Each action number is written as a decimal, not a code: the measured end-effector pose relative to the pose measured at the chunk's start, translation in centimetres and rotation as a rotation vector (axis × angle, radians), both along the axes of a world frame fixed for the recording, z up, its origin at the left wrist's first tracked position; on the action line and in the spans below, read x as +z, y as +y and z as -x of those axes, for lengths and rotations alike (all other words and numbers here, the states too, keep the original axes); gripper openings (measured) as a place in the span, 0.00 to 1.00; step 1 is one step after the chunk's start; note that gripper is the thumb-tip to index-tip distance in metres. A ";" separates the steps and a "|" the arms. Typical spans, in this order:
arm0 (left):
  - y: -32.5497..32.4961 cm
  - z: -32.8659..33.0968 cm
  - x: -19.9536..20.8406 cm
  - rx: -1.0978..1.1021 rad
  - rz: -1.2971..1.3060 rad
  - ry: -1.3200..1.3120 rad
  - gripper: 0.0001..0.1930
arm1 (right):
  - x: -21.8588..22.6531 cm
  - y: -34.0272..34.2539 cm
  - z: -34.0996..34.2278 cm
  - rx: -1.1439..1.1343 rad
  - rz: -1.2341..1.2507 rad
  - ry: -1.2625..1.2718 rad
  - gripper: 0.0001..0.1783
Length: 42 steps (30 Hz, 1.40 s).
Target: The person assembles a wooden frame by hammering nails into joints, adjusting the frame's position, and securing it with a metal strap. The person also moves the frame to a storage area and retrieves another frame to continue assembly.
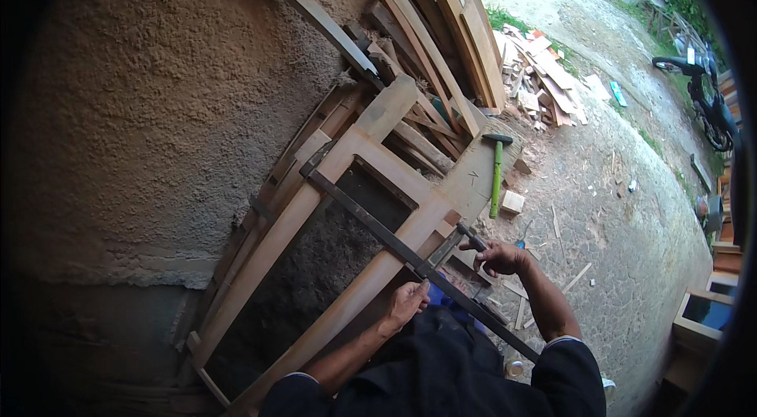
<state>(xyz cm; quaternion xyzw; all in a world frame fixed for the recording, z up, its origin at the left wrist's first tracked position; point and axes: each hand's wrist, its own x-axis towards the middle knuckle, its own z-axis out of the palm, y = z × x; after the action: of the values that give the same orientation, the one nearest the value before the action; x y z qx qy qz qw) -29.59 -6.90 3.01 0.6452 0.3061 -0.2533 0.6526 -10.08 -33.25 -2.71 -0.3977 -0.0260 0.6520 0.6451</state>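
Observation:
A long dark metal bar clamp lies slantwise across a pale wooden frame. Its far jaw hooks over the frame's left edge, and its sliding jaw is by the right edge. My left hand is closed, with thumb and fingertips up against the clamp's bar near that sliding jaw. At the clamp's screw handle, my right hand has its fingers bent around the grip, the index finger partly stretched. A small wood block sits by the frame edge at the screw. The left fingertips are partly hidden.
A green-handled hammer rests on a board right of the frame. Long planks lean beyond it, and a rough wall rises at left. Wood offcuts lie piled on the concrete; a motorbike stands far right.

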 end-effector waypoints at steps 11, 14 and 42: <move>-3.7 -5.1 -8.3 0.625 0.185 -0.133 0.25 | 1.0 2.2 2.0 -0.066 0.468 -0.617 0.32; -5.2 -6.7 -8.6 0.712 0.037 -0.159 0.26 | -1.7 2.9 3.8 -0.204 0.583 -1.307 0.35; -5.0 -6.2 -4.7 0.919 0.427 -0.169 0.29 | 0.5 3.1 3.4 0.002 0.813 -1.371 0.29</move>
<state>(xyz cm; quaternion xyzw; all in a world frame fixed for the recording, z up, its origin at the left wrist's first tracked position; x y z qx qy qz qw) -23.39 -11.92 -1.64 0.3145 0.4457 0.0559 0.8363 -13.47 -30.15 -2.25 -0.9142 -0.1776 0.2212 0.2893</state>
